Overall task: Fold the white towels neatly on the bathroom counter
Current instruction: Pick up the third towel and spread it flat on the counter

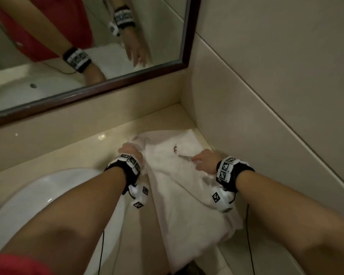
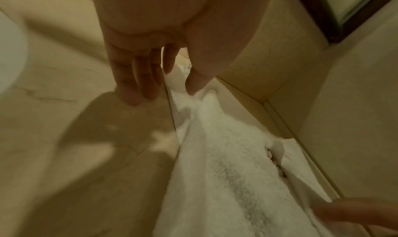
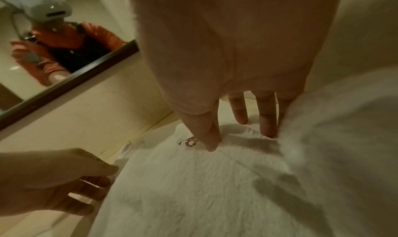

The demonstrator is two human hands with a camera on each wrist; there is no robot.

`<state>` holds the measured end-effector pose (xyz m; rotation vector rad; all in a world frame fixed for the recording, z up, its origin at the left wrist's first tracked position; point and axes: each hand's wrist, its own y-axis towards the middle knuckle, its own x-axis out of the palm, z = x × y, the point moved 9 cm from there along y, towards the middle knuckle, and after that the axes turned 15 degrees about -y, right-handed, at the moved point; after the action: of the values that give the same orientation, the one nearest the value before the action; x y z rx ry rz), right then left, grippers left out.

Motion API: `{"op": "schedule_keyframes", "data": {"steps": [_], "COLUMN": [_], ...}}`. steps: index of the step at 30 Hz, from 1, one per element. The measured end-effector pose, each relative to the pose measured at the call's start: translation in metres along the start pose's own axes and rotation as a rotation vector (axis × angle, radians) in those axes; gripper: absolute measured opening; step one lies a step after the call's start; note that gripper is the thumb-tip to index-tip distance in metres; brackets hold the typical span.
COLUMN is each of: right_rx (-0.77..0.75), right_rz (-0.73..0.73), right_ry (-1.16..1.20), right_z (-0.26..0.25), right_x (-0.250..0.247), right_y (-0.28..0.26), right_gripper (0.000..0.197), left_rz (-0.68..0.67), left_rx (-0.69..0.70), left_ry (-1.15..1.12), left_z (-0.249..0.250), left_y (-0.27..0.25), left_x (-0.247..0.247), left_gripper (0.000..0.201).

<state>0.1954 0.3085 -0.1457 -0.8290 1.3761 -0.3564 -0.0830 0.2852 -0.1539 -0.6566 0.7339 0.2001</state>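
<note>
A white towel (image 1: 179,187) is lying on the beige bathroom counter (image 1: 72,155), in the corner where the counter is meeting the tiled side wall (image 1: 266,96). Its far end is resting flat by the back wall. Its near end is hanging over the front edge of the counter. A small red stitched mark (image 3: 189,141) is showing on the towel near the far end.

The person's left hand (image 1: 130,152) is sitting at the left edge of the towel, next to the white sink (image 1: 38,195). In the left wrist view, its fingers (image 2: 137,87) are pointing down, fairly straight, with the tips at the counter just beside the towel edge, and the thumb is touching the cloth. This hand is looking open, not wrapped around anything.

The right hand (image 1: 205,161) is sitting on the right side of the towel, close to the side wall. In the right wrist view its fingers (image 3: 267,121) are straight and pressing down into the soft cloth, with the thumb near the red mark. It is not grabbing the towel, only pushing on it.

Both wrists are wearing black bands (image 1: 229,171) with black and white square patterns. A dark-framed mirror (image 1: 111,84) is hanging above the counter and is showing the arms, the towel and a red top.
</note>
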Motion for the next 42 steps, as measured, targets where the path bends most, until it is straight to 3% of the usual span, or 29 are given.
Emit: {"op": "schedule_keyframes", "data": {"steps": [3,7,9,12,14,16,19,22,27,32,35,42], "right_rx": [-0.039,-0.102,-0.100,-0.102,-0.072,-0.004,0.052,0.070,0.103,0.113,0.123,0.114], "right_rz": [0.043,0.100,0.132,0.140,0.176,0.240,0.330,0.427,0.609,0.789,0.856,0.873], "right_ry": [-0.042,-0.032,-0.070,-0.034,0.043,0.192,0.331,0.421,0.553,0.594,0.607,0.572], "right_z": [-0.009,-0.012,-0.011,-0.008,-0.004,0.006,0.008,0.000,-0.013,-0.009,-0.006,0.000], "right_x": [-0.011,-0.020,-0.024,-0.021,-0.023,-0.026,-0.039,-0.056,-0.088,-0.112,-0.124,-0.129], "right_y": [0.015,0.032,0.035,0.034,0.030,0.026,0.007,-0.025,-0.084,-0.126,-0.146,-0.146], "right_gripper": [0.031,0.036,0.036,0.037,0.035,0.028,0.012,0.017,0.023,0.033,0.036,0.042], "left_rz": [-0.044,0.062,0.014,-0.047,-0.041,0.055,0.100,0.099,0.177,0.307,0.389,0.476], "left_rx": [0.097,-0.102,-0.211,-0.005,-0.097,-0.171,-0.078,0.002,0.136,0.258,0.298,0.194], "left_ry": [0.033,-0.193,-0.166,-0.044,-0.158,-0.378,-0.570,-0.690,-0.685,-0.641,-0.684,-0.821], "left_z": [-0.001,-0.005,-0.009,0.006,0.000,-0.010,-0.009,-0.005,0.003,0.003,-0.001,-0.033], "left_y": [0.003,0.007,0.005,-0.002,-0.007,-0.004,-0.015,-0.043,-0.099,-0.142,-0.159,-0.157], "left_x": [0.013,0.010,0.017,0.030,0.028,0.016,-0.003,-0.031,-0.098,-0.154,-0.185,-0.198], "left_gripper": [0.054,0.038,0.039,0.048,0.048,0.034,0.025,0.025,0.019,0.032,0.022,0.029]}}
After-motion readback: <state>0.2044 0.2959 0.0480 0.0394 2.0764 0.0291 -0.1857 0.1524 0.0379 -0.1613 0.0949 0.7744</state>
